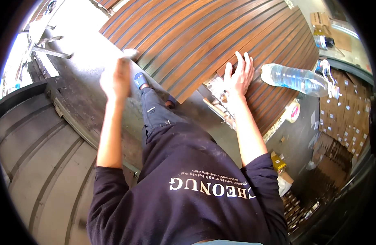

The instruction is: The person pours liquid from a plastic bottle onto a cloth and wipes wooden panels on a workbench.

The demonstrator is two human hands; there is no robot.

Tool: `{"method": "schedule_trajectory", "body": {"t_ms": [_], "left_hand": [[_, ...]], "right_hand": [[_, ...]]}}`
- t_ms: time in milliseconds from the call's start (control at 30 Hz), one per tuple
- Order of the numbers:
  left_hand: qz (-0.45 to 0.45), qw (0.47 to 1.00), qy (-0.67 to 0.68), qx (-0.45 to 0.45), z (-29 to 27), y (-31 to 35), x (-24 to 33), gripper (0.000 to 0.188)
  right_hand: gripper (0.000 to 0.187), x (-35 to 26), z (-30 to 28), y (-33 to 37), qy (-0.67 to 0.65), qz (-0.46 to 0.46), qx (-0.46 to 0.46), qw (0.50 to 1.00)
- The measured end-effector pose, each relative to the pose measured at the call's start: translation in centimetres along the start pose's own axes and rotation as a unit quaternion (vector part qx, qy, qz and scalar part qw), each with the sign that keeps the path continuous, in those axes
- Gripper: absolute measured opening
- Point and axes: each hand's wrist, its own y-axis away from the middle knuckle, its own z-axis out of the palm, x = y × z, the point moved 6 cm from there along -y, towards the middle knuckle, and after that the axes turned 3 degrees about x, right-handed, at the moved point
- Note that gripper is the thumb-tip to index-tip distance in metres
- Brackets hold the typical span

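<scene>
Brown wood-look panels with dark grooves lie side by side before me. My right hand rests on them near a cut-out, fingers spread and nothing in its grip. Left of the panels' near corner, my left hand is raised and smeared by motion. Its fingers look closed, and a pale grey rounded thing shows just beyond them, too blurred to name. To the right of my right hand, a clear plastic bottle lies on its side on the panels.
A roll of tape sits by the panels' right edge. Stacked brown cardboard and a yellow box are at the right. Dark ribbed panels stand at the lower left. My blue shoe is below the near corner.
</scene>
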Motion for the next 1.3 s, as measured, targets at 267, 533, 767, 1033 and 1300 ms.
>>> {"method": "schedule_trajectory", "body": {"t_ms": [267, 533, 767, 1033, 1300], "left_hand": [[0.165, 0.963, 0.053, -0.204, 2.3, 5.2, 9.9, 0.020], [0.229, 0.937, 0.072, -0.253, 2.7, 7.0, 12.1, 0.022], [0.238, 0.939, 0.070, -0.238, 7.9, 2.7, 16.7, 0.018], [0.278, 0.915, 0.044, -0.288, 4.1, 6.0, 15.1, 0.020], [0.273, 0.939, 0.129, -0.164, 10.8, 0.6, 21.4, 0.018]], "right_hand": [[0.050, 0.0, -0.1, -0.3, -0.001, 0.004, 0.011, 1.000], [0.048, 0.1, -0.3, -0.2, -0.017, 0.029, 0.013, 0.999], [0.047, -0.1, -0.4, -0.1, -0.028, 0.033, 0.035, 0.998], [0.048, 0.5, -0.6, 0.3, -0.059, 0.057, 0.029, 0.996], [0.051, 0.7, -3.1, -0.9, -0.324, 0.129, 0.090, 0.933]]}}
